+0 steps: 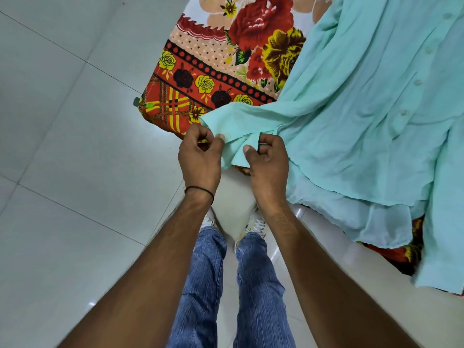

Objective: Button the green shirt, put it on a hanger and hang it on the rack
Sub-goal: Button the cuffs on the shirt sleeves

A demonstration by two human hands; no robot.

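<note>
The pale green shirt [364, 101] lies spread on a bed, its front placket with several buttons running up the right side. One sleeve reaches toward me, and its cuff [233, 136] hangs over the bed's corner. My left hand [200, 156] pinches the cuff's left edge beside a small button. My right hand [268, 159] pinches the cuff's right side, with the thumb on the fabric. No hanger or rack is in view.
The bed wears a floral sheet [206, 71] in red, yellow and orange. Its corner points toward my legs. Grey-white floor tiles [62, 121] fill the left side. My jeans and shoes [256, 227] show below the hands.
</note>
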